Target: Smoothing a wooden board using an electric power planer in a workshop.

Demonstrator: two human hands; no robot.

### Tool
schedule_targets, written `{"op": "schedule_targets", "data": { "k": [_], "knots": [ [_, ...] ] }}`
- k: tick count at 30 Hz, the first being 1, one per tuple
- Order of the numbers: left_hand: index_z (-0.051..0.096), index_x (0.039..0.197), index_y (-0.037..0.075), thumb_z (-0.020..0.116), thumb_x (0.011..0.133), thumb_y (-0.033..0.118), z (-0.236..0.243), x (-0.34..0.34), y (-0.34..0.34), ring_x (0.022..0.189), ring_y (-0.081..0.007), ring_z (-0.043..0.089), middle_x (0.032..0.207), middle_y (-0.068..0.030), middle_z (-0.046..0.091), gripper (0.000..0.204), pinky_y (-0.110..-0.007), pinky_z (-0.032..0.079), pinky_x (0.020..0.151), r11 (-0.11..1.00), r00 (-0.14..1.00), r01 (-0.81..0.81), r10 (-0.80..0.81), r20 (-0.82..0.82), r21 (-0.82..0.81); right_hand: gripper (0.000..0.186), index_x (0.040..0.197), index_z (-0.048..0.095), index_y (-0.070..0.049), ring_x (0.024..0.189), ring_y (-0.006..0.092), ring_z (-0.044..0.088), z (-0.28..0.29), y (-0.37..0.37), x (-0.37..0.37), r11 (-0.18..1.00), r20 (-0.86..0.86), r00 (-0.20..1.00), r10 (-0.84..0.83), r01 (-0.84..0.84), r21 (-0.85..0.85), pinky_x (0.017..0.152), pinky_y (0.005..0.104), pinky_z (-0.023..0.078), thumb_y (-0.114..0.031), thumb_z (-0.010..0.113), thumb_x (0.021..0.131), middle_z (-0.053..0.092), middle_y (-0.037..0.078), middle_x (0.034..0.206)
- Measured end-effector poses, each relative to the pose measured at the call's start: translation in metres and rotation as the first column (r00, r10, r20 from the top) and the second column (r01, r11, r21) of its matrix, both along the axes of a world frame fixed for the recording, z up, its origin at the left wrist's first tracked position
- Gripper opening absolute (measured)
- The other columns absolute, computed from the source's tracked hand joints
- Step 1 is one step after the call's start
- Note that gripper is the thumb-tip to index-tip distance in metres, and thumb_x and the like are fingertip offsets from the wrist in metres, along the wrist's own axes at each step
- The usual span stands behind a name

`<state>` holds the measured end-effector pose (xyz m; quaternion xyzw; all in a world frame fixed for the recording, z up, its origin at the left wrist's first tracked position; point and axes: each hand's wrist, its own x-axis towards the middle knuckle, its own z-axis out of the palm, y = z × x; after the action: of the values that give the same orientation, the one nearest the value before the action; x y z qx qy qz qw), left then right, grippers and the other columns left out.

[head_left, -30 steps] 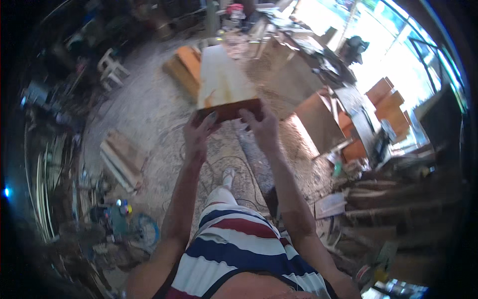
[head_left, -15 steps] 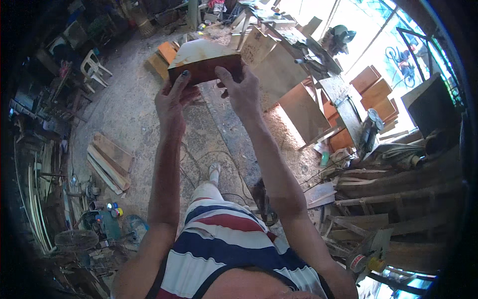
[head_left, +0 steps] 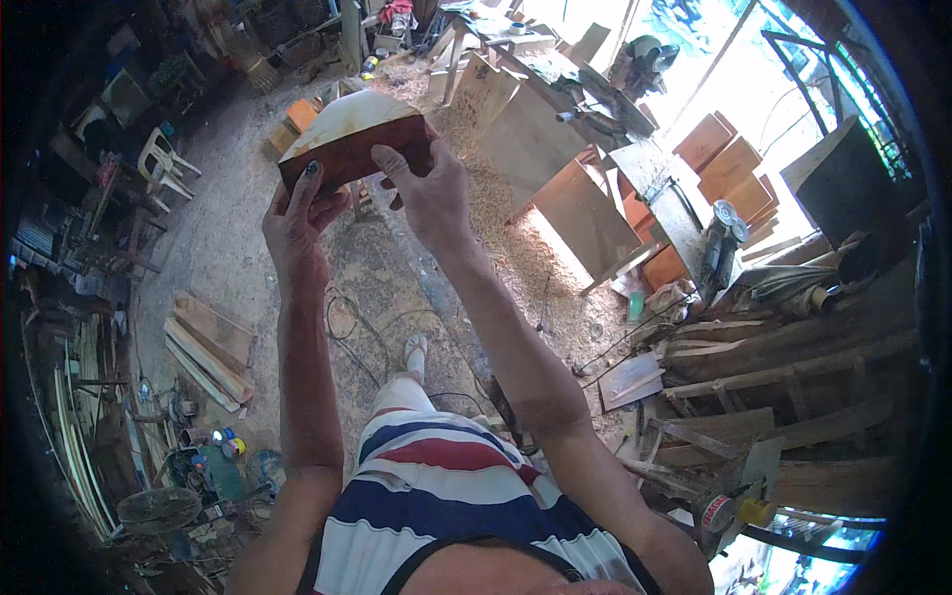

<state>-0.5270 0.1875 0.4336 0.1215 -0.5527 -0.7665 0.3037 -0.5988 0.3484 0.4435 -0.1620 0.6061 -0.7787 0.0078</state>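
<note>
Both hands hold a wooden board [head_left: 347, 144] out in front at arm's length. Its near edge is dark reddish brown, and its top face is pale with yellowish patches, slightly tilted from left to right. My left hand [head_left: 297, 218] grips the left end, thumb against the near edge, fingers partly hidden behind and under it. My right hand [head_left: 431, 198] grips the right end, thumb on the same edge. Beyond the board, orange-brown wooden pieces [head_left: 302, 114] show on the dusty floor, partly hidden by it.
A white plastic chair [head_left: 164, 169] stands at left, above loose planks [head_left: 203, 352]. At right are a cluttered bench [head_left: 645, 154] with a power tool [head_left: 724, 228], leaning panels [head_left: 585, 223] and stacked lumber [head_left: 783, 372]. A cable [head_left: 347, 317] crosses the floor by my sandalled foot [head_left: 415, 352].
The board and both hands have moved left and upward in the view. The board's top face looks shorter and more slanted than a second ago; the surroundings have shifted as my view moved.
</note>
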Motion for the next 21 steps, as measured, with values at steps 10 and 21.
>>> {"op": "schedule_targets", "data": {
  "k": [10,21],
  "knots": [
    [0.060,0.131,-0.005,0.078,0.099,0.022,0.003,-0.003,0.003,0.076,-0.0197,0.078,0.101,-0.0147,0.076,0.046,-0.038,0.069,0.078,1.000,1.000,-0.029,0.029,-0.012,0.001,0.053,0.132,0.066,0.000,0.078,0.0095,0.069,-0.007,0.001,-0.009,0.997,-0.078,0.997,0.020,-0.026,-0.072,0.055,0.0244,0.054,-0.034,0.084,0.095,0.076,0.006,0.099],
    [0.060,0.136,-0.005,0.071,0.103,0.030,-0.028,0.018,0.002,0.095,-0.0239,0.077,0.116,-0.0154,0.075,0.050,-0.040,0.066,0.086,0.982,0.971,0.186,-0.183,0.155,-0.004,0.050,0.141,0.064,-0.003,0.082,0.0079,0.068,-0.027,0.042,-0.007,0.970,-0.045,0.992,0.118,-0.105,0.220,0.063,0.0251,0.055,-0.021,0.080,0.097,0.077,0.003,0.103]
  ]
}}
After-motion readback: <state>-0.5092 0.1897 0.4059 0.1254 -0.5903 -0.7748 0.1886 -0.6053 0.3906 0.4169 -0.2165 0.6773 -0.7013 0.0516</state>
